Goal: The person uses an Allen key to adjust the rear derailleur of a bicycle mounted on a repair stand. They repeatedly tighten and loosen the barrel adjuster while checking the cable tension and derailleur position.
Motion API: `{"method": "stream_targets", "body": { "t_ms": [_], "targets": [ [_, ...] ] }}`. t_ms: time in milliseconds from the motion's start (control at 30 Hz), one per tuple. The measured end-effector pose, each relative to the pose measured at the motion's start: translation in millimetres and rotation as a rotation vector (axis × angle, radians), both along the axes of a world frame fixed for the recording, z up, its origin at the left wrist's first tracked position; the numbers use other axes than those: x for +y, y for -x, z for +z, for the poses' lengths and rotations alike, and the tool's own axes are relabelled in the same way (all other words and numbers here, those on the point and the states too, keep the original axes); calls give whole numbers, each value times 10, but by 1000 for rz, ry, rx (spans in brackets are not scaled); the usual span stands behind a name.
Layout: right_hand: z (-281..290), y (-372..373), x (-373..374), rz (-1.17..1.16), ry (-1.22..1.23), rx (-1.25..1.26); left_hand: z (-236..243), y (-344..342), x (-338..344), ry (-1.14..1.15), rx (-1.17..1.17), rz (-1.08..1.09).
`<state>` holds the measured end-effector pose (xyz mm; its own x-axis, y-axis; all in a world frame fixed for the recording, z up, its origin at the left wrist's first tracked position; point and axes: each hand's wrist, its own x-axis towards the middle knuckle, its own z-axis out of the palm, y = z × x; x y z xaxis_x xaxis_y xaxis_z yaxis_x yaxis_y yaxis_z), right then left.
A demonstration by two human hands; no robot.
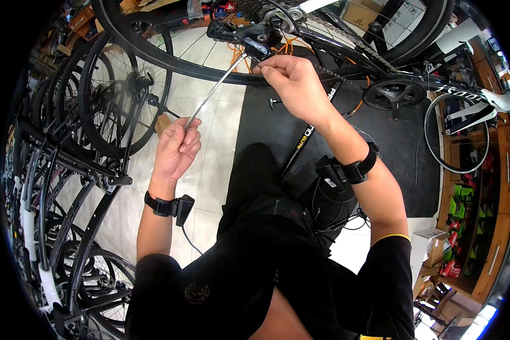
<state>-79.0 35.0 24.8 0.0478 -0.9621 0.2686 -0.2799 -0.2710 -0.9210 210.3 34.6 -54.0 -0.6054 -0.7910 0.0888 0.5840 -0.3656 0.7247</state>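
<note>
My left hand (178, 148) is closed around the lower end of a long, slim silver metal rod tool (215, 88). The tool slants up to the right, and its upper tip meets the edge of the black rear derailleur (257, 49) of a bicycle. Whatever handle or bend it has is hidden in my fist. My right hand (293, 85) is pinched at the lower side of the derailleur, thumb and forefinger together; the exact part between them is hidden. The chain (345, 38) runs off to the right toward the crankset (395, 94).
The bicycle's rear tyre (170, 67) arcs across the top. A black floor pump (298, 148) and a small T-shaped tool (273, 102) are over the dark mat (258, 122). Several bicycles crowd the left; a loose wheel rim (428, 136) leans by wooden shelving (487, 226) at right.
</note>
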Motion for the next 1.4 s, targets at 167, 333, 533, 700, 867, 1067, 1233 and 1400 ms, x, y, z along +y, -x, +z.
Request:
{"method": "stream_targets", "body": {
  "t_ms": [167,333,533,700,867,1067,1233,1400],
  "targets": [
    [-26,32,-4,-10,-12,30,169,131,-1,-119,136,-26],
    [-62,7,-43,-16,54,47,-17,116,21,-554,573,11],
    [-3,33,-17,-12,-8,82,62,244,141,-663,564,138],
    [-21,14,-21,-23,33,32,188,200,157,-569,318,262],
    [1,-15,-5,-6,-27,60,164,218,148,228,-407,729],
    [-11,-23,-64,-15,85,81,348,173,87,1017,-883,1040],
    [-1,-43,-46,-9,-10,61,301,80,125,707,-699,835],
    [-23,-14,-7,-29,28,55,310,-58,62,260,-138,336]
  ]
}}
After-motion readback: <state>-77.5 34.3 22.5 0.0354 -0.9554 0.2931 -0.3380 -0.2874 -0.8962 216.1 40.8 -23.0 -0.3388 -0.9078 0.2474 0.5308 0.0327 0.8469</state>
